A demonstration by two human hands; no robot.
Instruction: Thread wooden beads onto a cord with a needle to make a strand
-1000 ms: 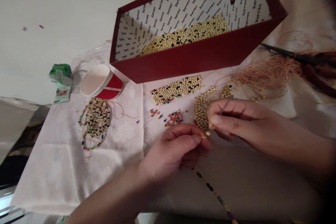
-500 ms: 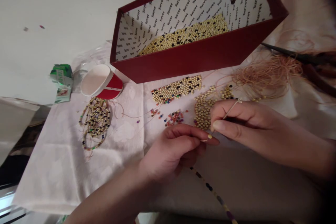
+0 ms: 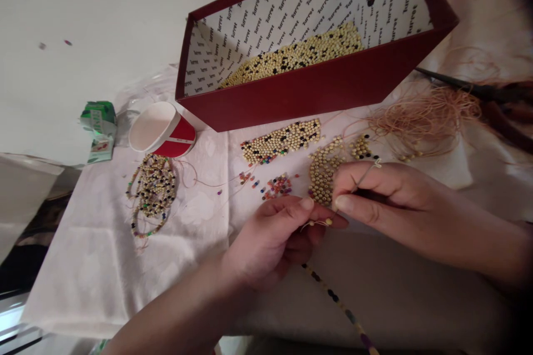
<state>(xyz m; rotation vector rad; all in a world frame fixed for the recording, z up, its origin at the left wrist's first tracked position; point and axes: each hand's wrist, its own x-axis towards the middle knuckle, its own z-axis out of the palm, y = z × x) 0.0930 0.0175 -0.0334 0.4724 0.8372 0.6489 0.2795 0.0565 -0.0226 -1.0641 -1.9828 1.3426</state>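
Observation:
My left hand (image 3: 277,236) pinches a thin cord, and a strand of threaded beads (image 3: 339,306) hangs from it toward the lower right. A cream bead (image 3: 328,222) sits on the cord at my left fingertips. My right hand (image 3: 375,194) pinches a thin needle (image 3: 364,173) that slants up over its fingers, its tip at the bead. Both hands hover just in front of a patch of cream beads (image 3: 321,176) on the white cloth (image 3: 104,244).
A dark red box (image 3: 316,86) holding cream and black beads stands at the back. Loose bead piles (image 3: 283,141) and coloured beads (image 3: 277,186) lie before it. Finished bead loops (image 3: 152,194), a red-and-white paper cup (image 3: 162,132), a green carton (image 3: 97,127) and tangled cord (image 3: 425,116) surround them.
The cream bead has slid off the needle tip onto the cord at my left fingertips. My right hand has drawn slightly right and the needle tilts higher.

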